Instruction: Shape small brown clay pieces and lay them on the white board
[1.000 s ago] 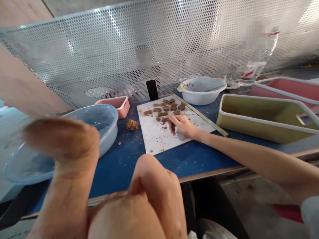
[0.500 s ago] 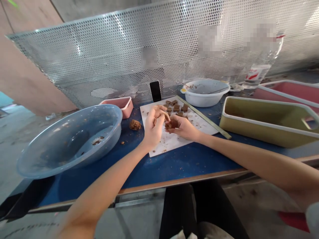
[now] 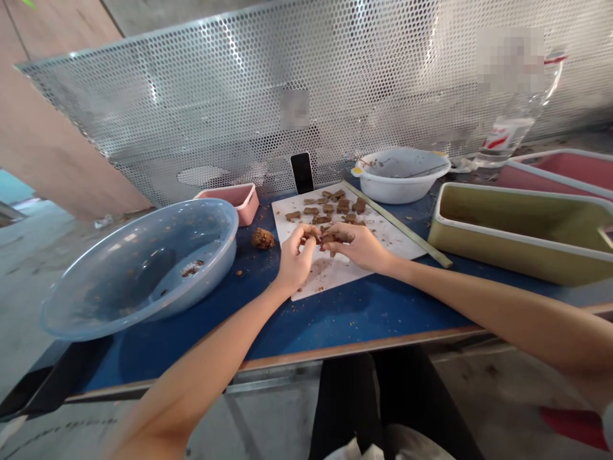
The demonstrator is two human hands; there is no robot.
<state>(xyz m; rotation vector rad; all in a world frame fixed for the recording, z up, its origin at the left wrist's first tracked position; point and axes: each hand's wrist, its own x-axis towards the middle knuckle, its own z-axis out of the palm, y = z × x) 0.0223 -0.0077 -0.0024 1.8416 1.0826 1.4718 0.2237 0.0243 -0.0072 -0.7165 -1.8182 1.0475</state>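
My left hand (image 3: pixel 295 257) and my right hand (image 3: pixel 360 246) meet above the near part of a white board (image 3: pixel 313 283). Their fingers are closed round a small brown clay-like piece (image 3: pixel 327 239), mostly hidden by the fingertips. Just beyond the hands, several short brown shaped pieces (image 3: pixel 343 204) lie on the board among scattered crumbs. To the left of my left hand, a rough brown lump (image 3: pixel 263 238) rests on the blue tabletop (image 3: pixel 330 324). Along the board's right side runs a flat pale strip (image 3: pixel 407 231).
A large blue basin (image 3: pixel 143 255) stands at left, with a small pink container (image 3: pixel 248 206) behind it. A phone (image 3: pixel 301 172) leans at the back near a white basin (image 3: pixel 405 182). Green (image 3: pixel 502 236) and pink (image 3: pixel 565 167) tubs and a clear bottle (image 3: pixel 507 134) occupy the right.
My left fingers have come down from a raised, looser pose and now pinch close against my right fingertips. Both hands sit slightly nearer, uncovering more shaped pieces. The view has shifted slightly.
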